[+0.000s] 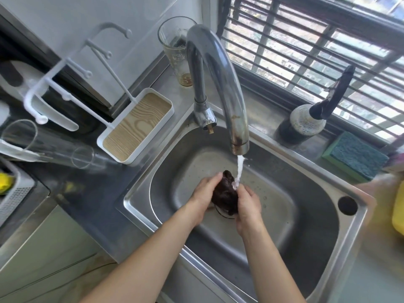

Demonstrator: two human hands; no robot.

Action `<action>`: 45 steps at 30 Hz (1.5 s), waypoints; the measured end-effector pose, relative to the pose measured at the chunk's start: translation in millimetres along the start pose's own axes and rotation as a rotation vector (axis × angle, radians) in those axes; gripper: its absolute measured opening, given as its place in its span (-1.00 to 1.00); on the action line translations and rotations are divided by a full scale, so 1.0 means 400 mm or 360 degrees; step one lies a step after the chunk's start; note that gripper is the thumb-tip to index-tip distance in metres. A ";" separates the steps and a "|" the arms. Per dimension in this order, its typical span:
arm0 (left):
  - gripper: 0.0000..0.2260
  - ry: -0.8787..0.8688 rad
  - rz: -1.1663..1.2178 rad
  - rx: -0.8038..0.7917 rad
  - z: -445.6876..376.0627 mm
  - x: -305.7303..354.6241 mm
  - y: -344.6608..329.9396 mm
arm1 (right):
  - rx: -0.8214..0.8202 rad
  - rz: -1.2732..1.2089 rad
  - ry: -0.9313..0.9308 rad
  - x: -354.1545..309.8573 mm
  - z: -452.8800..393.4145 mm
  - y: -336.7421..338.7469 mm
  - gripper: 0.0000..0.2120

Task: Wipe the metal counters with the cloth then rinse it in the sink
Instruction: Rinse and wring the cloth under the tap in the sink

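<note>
A white tray with a wood-look bottom sits on the metal counter, far to the left of the fingers. The left hand curls its fingers around the left side of the dark brown wet cloth. The cloth is bunched up between both hands, low in the shiny steel sink. The right hand wraps its fingers around the cloth's right side. Water pours from the curved grey metal tap onto the cloth, just above the right fingers. A blue and green sponge lies far off to the right.
</note>
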State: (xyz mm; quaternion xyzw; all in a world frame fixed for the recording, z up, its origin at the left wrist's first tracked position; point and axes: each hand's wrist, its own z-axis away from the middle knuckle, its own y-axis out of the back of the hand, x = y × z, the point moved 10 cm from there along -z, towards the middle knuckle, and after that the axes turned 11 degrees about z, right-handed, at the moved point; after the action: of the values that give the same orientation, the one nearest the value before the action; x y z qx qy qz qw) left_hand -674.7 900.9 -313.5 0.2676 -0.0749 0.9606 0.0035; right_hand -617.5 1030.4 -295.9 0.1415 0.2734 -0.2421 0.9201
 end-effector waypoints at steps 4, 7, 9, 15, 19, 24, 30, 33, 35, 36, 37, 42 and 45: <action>-0.67 0.0050 -0.0132 0.0032 -0.004 -0.014 -0.008 | 0.0142 0.0253 0.0207 -0.015 -0.001 0.011 -0.84; -0.75 -0.0062 -0.0117 0.0240 -0.018 0.011 0.015 | 0.0310 0.0764 0.0574 -0.067 0.047 0.003 -0.81; -0.69 0.0038 0.0081 0.0235 -0.020 -0.011 0.014 | 0.0313 0.0889 0.0896 -0.102 0.098 -0.035 -0.83; -0.65 -0.0258 -0.0212 -0.0177 0.032 0.005 -0.088 | 0.0550 0.0647 0.0312 -0.101 -0.024 0.073 -0.67; -0.70 -0.0257 -0.0370 -0.0017 0.020 0.062 -0.080 | 0.0656 0.0609 0.0498 -0.119 0.050 0.040 -0.66; -0.71 -0.0077 -0.0190 0.0174 0.028 0.073 -0.030 | 0.0525 0.0688 0.0619 -0.113 0.081 -0.019 -0.63; -0.70 -0.0054 -0.0214 0.0035 0.051 0.032 -0.071 | 0.0582 0.0628 0.0367 -0.118 0.031 0.043 -0.58; -0.65 0.0120 0.0159 0.0049 0.036 0.022 -0.055 | 0.0447 0.0748 0.0611 -0.114 0.092 -0.024 -0.66; -0.60 0.0164 0.0068 -0.0017 0.032 -0.001 -0.051 | 0.0367 0.0794 0.0588 -0.107 0.074 -0.026 -0.62; -0.59 0.0188 -0.0036 -0.0049 0.035 -0.015 -0.049 | 0.0349 0.0807 0.0551 -0.106 0.052 -0.016 -0.61; -0.59 0.0237 -0.0131 -0.0089 0.047 -0.030 -0.050 | 0.0353 0.0814 0.0513 -0.108 0.029 -0.002 -0.62; -0.79 0.0210 0.0205 -0.0042 0.058 -0.002 -0.040 | 0.0499 0.0455 0.0307 -0.098 -0.015 0.080 -0.82; -0.71 -0.0041 0.0182 0.0137 0.042 0.039 -0.017 | 0.0263 0.0138 0.0165 -0.047 -0.009 0.049 -0.75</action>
State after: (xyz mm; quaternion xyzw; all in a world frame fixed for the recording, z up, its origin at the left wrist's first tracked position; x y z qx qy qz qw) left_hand -679.3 904.6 -290.2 0.2750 -0.0488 0.9581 -0.0639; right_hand -622.6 1055.1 -285.8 0.2410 0.2933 -0.2161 0.8996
